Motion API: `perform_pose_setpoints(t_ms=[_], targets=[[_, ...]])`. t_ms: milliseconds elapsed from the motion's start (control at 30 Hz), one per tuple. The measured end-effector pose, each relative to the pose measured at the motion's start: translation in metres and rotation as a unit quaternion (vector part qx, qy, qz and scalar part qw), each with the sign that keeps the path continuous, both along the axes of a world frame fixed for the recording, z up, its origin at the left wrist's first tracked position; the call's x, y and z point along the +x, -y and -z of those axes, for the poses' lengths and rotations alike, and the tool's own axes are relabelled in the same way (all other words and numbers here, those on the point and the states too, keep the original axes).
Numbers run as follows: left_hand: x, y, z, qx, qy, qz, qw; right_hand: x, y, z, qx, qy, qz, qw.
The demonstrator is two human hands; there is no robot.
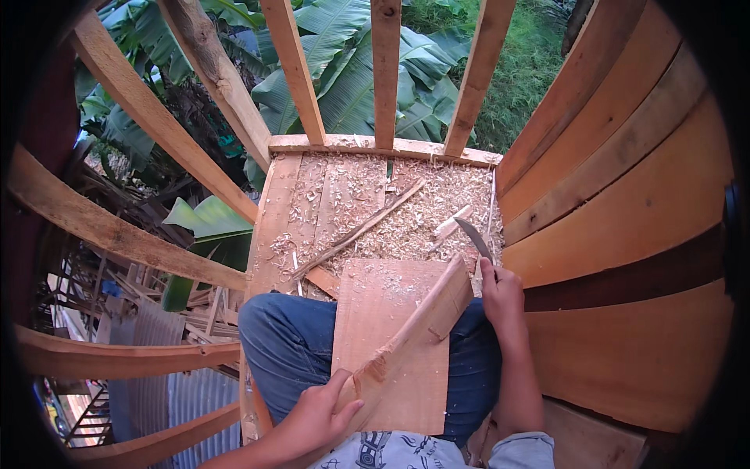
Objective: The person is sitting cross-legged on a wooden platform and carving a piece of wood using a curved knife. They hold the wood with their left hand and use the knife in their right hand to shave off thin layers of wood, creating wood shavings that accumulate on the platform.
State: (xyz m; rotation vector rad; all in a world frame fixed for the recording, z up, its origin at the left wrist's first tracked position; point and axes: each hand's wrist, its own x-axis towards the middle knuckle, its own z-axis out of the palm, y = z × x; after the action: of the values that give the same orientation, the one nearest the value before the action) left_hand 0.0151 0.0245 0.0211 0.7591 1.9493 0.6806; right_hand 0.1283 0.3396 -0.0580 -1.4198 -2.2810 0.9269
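My left hand (pixel 319 414) is closed round the lower end of a long carved piece of wood (pixel 414 324). That piece slants up to the right across my lap, with a narrow end in my grip and a broad, thick far end. Under it a flat wooden board (pixel 375 301) rests on my thighs, dusted with shavings. My right hand (pixel 502 293) grips a knife (pixel 474 236) with a curved dark blade that points up and to the left. The blade stands just beyond the carved wood's far end, apart from it; the fingers mostly hide the handle.
Wood shavings (pixel 398 211) cover the plank floor (pixel 273 203) ahead, where a long thin stick (pixel 363 227) and a pale offcut (pixel 453 222) lie. Wooden railing slats (pixel 387 78) enclose the front and left. A plank wall (pixel 625 227) rises at the right. Banana leaves (pixel 336 70) hang outside.
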Motion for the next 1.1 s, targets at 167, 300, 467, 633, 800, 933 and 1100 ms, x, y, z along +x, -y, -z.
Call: perform_pose_setpoints(t_ms=[167, 300, 467, 633, 800, 933, 1100], targets=[[-0.003, -0.005, 0.002, 0.028, 0.004, -0.003, 1.0, 0.012, 0.056, -0.001, -0.045, -0.026, -0.077, 0.996], [-0.008, -0.007, -0.016, -0.038, -0.012, -0.01, 0.999, 0.027, 0.086, -0.011, -0.122, -0.015, -0.111, 0.986], [-0.007, 0.006, -0.013, 0.019, -0.053, -0.019, 0.998, 0.028, 0.111, -0.019, -0.159, 0.002, -0.151, 0.976], [-0.01, -0.003, -0.022, -0.048, -0.001, -0.005, 0.999, 0.013, 0.124, -0.025, -0.071, 0.006, -0.197, 0.978], [-0.002, 0.004, -0.012, 0.042, -0.062, -0.001, 0.997, 0.002, 0.117, -0.02, 0.007, 0.019, -0.233, 0.972], [0.0, -0.001, -0.014, 0.037, -0.064, -0.007, 0.997, 0.002, 0.107, -0.005, 0.076, 0.024, -0.227, 0.971], [0.001, 0.001, -0.012, 0.038, -0.06, -0.013, 0.997, 0.004, 0.099, 0.007, 0.137, 0.016, -0.197, 0.971]])
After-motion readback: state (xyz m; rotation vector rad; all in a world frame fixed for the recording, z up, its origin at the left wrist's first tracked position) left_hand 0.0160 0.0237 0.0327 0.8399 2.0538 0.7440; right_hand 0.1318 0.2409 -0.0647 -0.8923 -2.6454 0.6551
